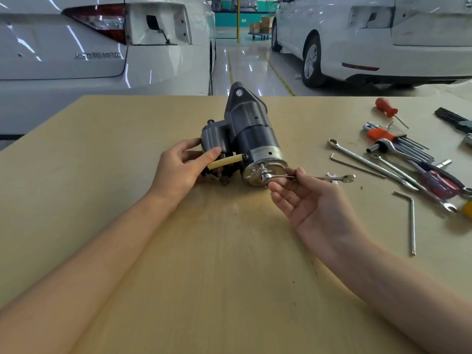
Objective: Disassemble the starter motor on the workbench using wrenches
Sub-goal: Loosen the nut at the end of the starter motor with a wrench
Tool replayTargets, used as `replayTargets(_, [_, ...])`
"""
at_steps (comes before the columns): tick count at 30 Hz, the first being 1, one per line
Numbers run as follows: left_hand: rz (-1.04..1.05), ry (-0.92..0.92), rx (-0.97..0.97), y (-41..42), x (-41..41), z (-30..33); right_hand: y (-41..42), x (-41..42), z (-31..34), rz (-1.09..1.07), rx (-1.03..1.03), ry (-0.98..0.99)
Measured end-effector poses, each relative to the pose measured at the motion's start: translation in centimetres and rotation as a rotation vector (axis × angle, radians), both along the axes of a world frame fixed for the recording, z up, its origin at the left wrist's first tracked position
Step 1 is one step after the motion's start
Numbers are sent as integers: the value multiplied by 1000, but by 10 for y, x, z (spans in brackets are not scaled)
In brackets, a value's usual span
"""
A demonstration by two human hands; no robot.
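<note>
The dark grey starter motor lies on the wooden workbench, its shiny end cap facing me. My left hand grips the solenoid side, thumb over a yellowish sleeve. My right hand, palm up, pinches a small silver wrench between thumb and fingers. The wrench's ring end sits on a bolt at the end cap, and its open end points right.
Loose tools lie at the right: combination wrenches, a hex key set in an orange holder, a red-handled screwdriver, two loose hex keys and a ratchet. Two white cars stand beyond the bench's far edge.
</note>
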State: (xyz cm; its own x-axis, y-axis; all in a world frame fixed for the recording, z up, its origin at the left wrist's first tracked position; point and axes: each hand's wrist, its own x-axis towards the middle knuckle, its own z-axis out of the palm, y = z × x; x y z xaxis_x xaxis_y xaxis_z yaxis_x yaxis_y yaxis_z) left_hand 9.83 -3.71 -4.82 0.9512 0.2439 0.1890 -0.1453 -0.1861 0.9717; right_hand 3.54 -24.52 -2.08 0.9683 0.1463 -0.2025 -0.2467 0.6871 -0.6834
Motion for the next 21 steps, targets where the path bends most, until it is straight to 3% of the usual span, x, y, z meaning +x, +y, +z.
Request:
replayTargets(8, [-27, 10, -14, 0, -3, 4, 1, 1, -2, 5, 8, -73])
replayTargets(11, [-34, 22, -6, 1, -4, 4, 0, 3, 0, -32, -128, -174])
replayTargets(13, [-35, 33, -16, 1, -4, 4, 1, 5, 6, -93, -424, -348])
replayTargets(17, [-41, 47, -31, 1, -5, 5, 12, 7, 20, -227, -1469, -1033])
replayTargets(19, [-42, 41, -48, 1, -5, 5, 27, 1, 26, -122, -1814, -1271])
replayTargets(21, [-37, 42, -44, -1, -5, 6, 37, -5, 27, 37, -2046, -1376])
